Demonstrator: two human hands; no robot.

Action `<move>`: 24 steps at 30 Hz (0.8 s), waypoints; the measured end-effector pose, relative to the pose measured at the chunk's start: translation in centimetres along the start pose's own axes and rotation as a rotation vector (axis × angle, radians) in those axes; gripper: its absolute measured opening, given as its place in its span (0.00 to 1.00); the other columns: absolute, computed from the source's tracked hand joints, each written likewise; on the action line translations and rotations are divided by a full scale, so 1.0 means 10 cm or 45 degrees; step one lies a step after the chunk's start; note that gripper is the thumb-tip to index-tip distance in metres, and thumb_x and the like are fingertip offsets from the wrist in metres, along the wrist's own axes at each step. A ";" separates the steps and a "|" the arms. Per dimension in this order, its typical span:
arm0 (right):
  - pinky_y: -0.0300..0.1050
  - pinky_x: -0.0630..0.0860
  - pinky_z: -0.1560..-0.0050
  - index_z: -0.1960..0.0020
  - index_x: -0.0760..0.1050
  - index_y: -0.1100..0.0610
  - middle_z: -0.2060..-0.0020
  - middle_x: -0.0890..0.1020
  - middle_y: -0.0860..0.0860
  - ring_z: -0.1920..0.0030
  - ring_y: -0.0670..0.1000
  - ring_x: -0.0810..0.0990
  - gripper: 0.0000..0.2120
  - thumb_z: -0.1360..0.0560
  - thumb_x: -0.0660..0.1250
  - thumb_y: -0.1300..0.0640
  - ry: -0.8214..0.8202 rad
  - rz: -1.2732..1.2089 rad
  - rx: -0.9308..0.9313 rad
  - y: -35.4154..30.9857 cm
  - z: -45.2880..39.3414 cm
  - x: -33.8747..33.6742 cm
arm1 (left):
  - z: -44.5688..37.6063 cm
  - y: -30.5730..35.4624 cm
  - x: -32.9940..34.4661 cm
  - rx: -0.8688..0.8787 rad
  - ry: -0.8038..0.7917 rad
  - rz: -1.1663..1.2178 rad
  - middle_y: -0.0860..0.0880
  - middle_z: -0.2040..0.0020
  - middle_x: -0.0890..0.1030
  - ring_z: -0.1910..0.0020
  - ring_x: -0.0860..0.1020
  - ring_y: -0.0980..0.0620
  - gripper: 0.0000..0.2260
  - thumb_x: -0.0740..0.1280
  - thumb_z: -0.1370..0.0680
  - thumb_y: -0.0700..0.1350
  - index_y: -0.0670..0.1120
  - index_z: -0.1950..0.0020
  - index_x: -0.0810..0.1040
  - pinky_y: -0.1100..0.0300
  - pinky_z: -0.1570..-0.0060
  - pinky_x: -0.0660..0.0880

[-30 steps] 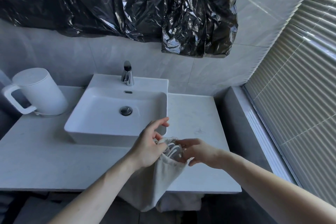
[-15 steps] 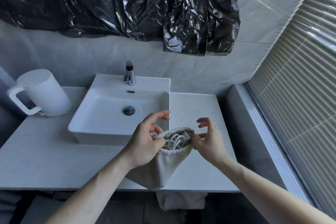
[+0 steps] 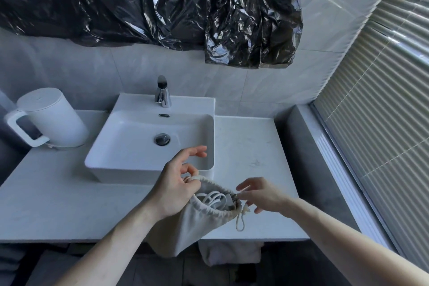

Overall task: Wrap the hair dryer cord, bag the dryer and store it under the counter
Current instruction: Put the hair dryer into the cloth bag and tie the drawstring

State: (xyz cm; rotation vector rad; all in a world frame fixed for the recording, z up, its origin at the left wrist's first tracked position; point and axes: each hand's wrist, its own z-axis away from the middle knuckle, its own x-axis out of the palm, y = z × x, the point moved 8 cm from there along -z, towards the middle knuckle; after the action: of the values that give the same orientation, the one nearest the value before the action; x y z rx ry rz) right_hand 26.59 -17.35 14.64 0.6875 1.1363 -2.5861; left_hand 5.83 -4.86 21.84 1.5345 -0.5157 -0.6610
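Whereas half a second earlier both hands framed the bag mouth evenly, the right hand [image 3: 260, 195] now sits lower and further right, and a drawstring loop [image 3: 240, 222] dangles free below the mouth. Nearest the viewer, the cloth drawstring bag [image 3: 195, 223] hangs over the front edge of the bench [image 3: 58, 204], its lower part below the bench top and in front of a folded towel [image 3: 229, 254] on the shelf beneath. Left hand [image 3: 176, 188]: thumb and lower fingers pinch the gathered rim at the mouth's left end; index and middle fingers [image 3: 197, 152] are spread wide above it, over the basin's near right corner. Right hand: fingers loosely spread, their tips at the knotted cord on the mouth's right end; whether they grip the knot cannot be told. Coiled white dryer cord [image 3: 214, 199] shows inside the open mouth, between the two hands; the dryer body is hidden by cloth. Open bench surface lies to the left and to the right of the bag, the right strip ending at a grey ledge [image 3: 308, 169] beside the blinds [image 3: 383, 123]. Further back stand the square basin [image 3: 139, 146], the chrome faucet [image 3: 162, 93] and, at far left, a white kettle [image 3: 48, 118]. Black plastic sheeting [image 3: 162, 2] hangs on the wall above.
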 end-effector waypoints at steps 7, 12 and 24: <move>0.39 0.76 0.67 0.57 0.85 0.58 0.64 0.90 0.52 0.67 0.47 0.82 0.11 0.22 0.69 0.54 0.206 0.105 -0.095 -0.08 0.06 0.00 | 0.02 0.03 -0.11 0.029 0.071 -0.101 0.59 0.37 0.80 0.60 0.73 0.54 0.33 0.63 0.27 0.24 0.56 0.31 0.78 0.64 0.62 0.71; 0.34 0.71 0.73 0.59 0.80 0.59 0.68 0.87 0.51 0.73 0.42 0.80 0.13 0.18 0.64 0.57 0.461 0.010 -0.297 -0.39 0.29 -0.23 | -0.02 -0.03 -0.49 0.000 0.261 -0.403 0.56 0.37 0.82 0.60 0.77 0.48 0.28 0.67 0.28 0.28 0.58 0.38 0.80 0.64 0.57 0.76; 0.32 0.69 0.74 0.54 0.78 0.58 0.69 0.87 0.51 0.74 0.39 0.79 0.12 0.15 0.59 0.60 0.534 0.128 -0.380 -0.49 0.53 -0.40 | -0.07 -0.06 -0.35 -0.191 0.274 -0.801 0.55 0.65 0.84 0.63 0.81 0.58 0.10 0.71 0.27 0.37 0.52 0.62 0.83 0.63 0.63 0.73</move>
State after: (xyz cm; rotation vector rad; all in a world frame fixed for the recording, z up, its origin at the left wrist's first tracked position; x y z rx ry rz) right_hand 26.41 -17.85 22.85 1.2104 1.5209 -2.1776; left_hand 3.70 -1.91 21.64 1.6015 0.1945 -0.9709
